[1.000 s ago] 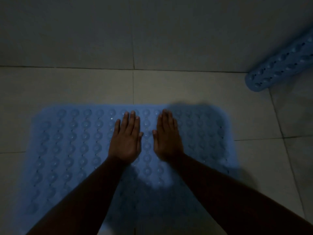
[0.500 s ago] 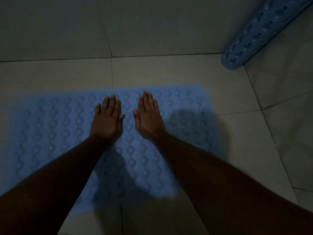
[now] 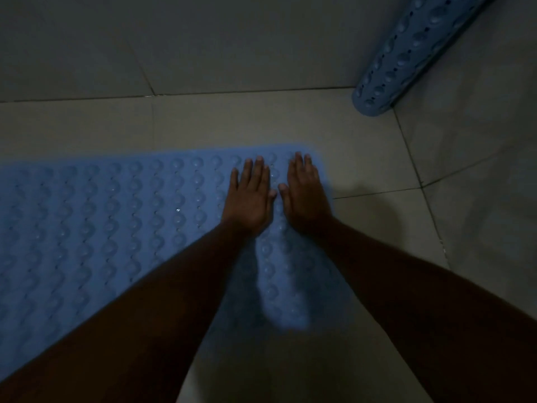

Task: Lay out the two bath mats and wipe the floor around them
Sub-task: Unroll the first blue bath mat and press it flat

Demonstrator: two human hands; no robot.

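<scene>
A blue bath mat (image 3: 96, 228) with rows of round bumps lies flat on the tiled floor, running off the left edge of the view. My left hand (image 3: 250, 199) and my right hand (image 3: 305, 196) press palm down, side by side, on the mat's far right end, fingers nearly together and holding nothing. A second blue mat (image 3: 406, 53), rolled into a tube, leans in the upper right corner with its lower end on the floor.
Pale floor tiles (image 3: 232, 120) with dark grout lines surround the mat. A tiled wall (image 3: 203, 39) rises behind it, and another wall surface (image 3: 479, 170) stands on the right. The room is dim.
Both hands have slid rightward along the flat mat from its middle to its right end. The view has swung, so the rolled mat shows larger at the upper right.
</scene>
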